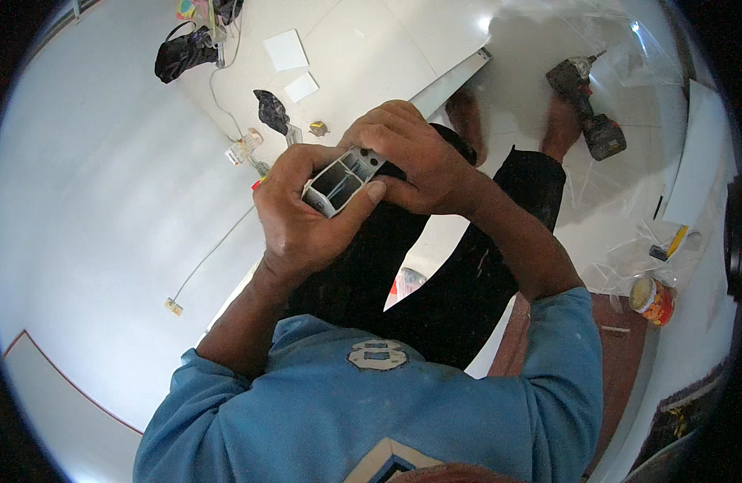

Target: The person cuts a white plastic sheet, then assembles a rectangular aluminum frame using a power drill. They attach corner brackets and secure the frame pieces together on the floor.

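Note:
A hollow white metal profile [332,193] is held up in front of my body, its open end facing me and showing inner dividing walls. My left hand [294,205] wraps round its near end, the thumb along the right edge. My right hand [423,165] is closed on the far right side, its fingers bent over the top near a small dark hole. Most of the profile's length is hidden by my hands. Beyond my right hand a long pale strip [455,83] slants to the upper right; I cannot tell whether it belongs to the same piece.
A cordless drill [582,101] lies by my right foot. Ahead are a tape measure [318,128], two white squares [285,51], a black bag [184,53] and a power strip [243,147] with cable. At right are a tin [652,300], a yellow-handled tool [675,241] and plastic sheeting.

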`<action>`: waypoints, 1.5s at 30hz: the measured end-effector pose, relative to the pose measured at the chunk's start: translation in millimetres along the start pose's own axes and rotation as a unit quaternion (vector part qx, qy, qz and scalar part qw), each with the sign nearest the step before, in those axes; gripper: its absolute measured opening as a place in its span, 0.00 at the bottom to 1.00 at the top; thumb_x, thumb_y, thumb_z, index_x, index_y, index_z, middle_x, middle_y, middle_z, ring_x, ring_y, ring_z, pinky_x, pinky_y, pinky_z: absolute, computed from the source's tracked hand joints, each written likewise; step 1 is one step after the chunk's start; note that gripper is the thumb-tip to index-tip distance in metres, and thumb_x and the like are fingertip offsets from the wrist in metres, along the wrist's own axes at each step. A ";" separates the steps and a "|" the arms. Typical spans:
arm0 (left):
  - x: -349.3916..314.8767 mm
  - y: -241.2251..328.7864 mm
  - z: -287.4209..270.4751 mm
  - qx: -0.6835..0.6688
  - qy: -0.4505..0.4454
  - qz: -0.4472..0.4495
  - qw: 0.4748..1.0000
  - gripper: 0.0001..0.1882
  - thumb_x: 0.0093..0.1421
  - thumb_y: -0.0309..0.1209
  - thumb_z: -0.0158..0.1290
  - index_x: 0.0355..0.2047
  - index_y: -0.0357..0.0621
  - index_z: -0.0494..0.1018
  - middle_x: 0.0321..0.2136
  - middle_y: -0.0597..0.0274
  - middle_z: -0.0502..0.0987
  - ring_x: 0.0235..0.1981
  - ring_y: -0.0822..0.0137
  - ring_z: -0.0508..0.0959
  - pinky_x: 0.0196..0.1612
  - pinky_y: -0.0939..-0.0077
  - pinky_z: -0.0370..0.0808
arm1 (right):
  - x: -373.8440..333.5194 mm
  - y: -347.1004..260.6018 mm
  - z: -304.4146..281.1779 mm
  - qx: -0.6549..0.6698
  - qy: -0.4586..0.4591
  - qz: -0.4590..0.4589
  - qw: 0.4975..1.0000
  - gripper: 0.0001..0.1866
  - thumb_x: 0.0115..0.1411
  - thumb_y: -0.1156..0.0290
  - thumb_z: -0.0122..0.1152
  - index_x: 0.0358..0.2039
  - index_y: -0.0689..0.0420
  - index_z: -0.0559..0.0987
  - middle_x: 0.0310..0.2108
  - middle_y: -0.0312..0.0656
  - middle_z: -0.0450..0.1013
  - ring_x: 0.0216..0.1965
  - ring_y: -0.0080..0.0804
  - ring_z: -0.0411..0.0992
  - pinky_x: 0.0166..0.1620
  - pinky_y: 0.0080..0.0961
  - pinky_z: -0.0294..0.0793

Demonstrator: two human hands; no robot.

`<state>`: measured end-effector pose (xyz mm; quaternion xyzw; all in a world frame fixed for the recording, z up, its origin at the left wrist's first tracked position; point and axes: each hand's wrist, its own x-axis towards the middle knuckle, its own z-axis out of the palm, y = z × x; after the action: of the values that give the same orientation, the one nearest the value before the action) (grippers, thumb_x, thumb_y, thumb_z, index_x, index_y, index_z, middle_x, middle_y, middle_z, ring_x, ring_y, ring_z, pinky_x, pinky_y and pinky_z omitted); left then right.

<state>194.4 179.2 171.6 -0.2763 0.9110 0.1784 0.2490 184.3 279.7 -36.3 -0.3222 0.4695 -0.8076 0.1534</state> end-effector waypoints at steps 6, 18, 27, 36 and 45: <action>0.8 1.1 1.2 0.022 -0.007 0.035 0.999 0.22 0.55 0.39 0.77 0.40 0.38 0.79 0.30 0.60 0.81 0.30 0.71 0.84 0.32 0.72 0.81 | -9.1 -4.4 6.8 -0.033 0.019 0.015 0.999 0.26 0.59 0.65 0.72 0.56 0.57 0.76 0.53 0.52 0.77 0.59 0.54 0.74 0.67 0.58 0.65; -15.1 -18.5 -3.2 0.039 -0.023 0.089 0.995 0.26 0.52 0.36 0.77 0.47 0.41 0.79 0.40 0.54 0.84 0.41 0.61 0.85 0.45 0.63 0.83 | -7.4 -10.8 -1.5 -0.052 -0.045 0.051 0.996 0.30 0.64 0.49 0.70 0.59 0.56 0.76 0.55 0.51 0.77 0.61 0.54 0.73 0.69 0.55 0.64; 0.7 -55.5 -3.9 -0.004 -0.079 0.206 0.975 0.24 0.46 0.32 0.74 0.41 0.39 0.76 0.33 0.52 0.80 0.33 0.56 0.84 0.35 0.59 0.80 | -11.1 -16.9 -3.7 -0.014 -0.025 0.054 0.998 0.30 0.72 0.39 0.57 0.58 0.53 0.77 0.55 0.49 0.76 0.62 0.51 0.72 0.70 0.56 0.60; 2.9 -51.2 -5.2 -0.039 -0.124 0.181 0.975 0.21 0.45 0.31 0.72 0.39 0.38 0.78 0.30 0.54 0.79 0.30 0.59 0.82 0.34 0.64 0.77 | -15.9 -16.2 3.3 -0.053 0.004 0.035 0.998 0.35 0.74 0.31 0.45 0.53 0.53 0.78 0.51 0.48 0.77 0.58 0.51 0.74 0.66 0.57 0.62; 3.7 -54.3 -5.3 -0.052 -0.113 0.203 0.971 0.21 0.44 0.30 0.72 0.38 0.39 0.78 0.30 0.54 0.78 0.30 0.58 0.82 0.35 0.62 0.78 | -14.0 -20.5 5.1 -0.062 -0.008 0.047 0.997 0.34 0.73 0.33 0.49 0.53 0.54 0.78 0.51 0.49 0.76 0.58 0.51 0.73 0.66 0.56 0.62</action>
<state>221.9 132.7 163.7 -0.0759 0.9036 0.3026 0.2937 199.2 294.5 -22.2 -0.3152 0.5317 -0.7664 0.1746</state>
